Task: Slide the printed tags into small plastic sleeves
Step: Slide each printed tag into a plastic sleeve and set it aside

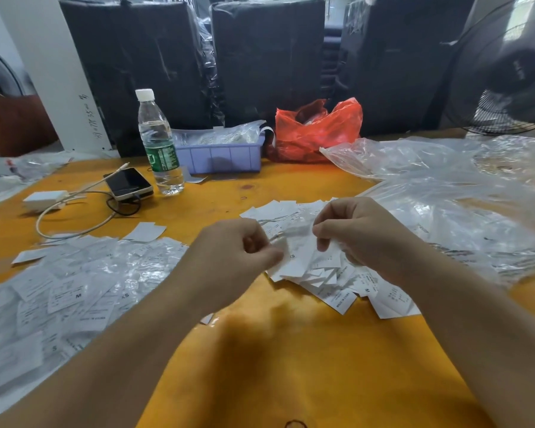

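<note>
While both hands, left hand point(244, 245) and right hand point(357, 233), pinch one tag point(300, 257), its long axis runs 1-to-7 o'clock; "KS" shows, loose tags point(340, 299) read "MADE IN CHINA".

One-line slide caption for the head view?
Both hands pinch a printed tag over loose tags on an orange table.

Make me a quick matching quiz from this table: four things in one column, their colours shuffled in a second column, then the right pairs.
Things:
1. plastic bag
2. tray
3. phone
4. bottle cap

Colours:
A. white
B. red
C. black screen
D. lilac blue

Pairs: 1-B, 2-D, 3-C, 4-A
</note>
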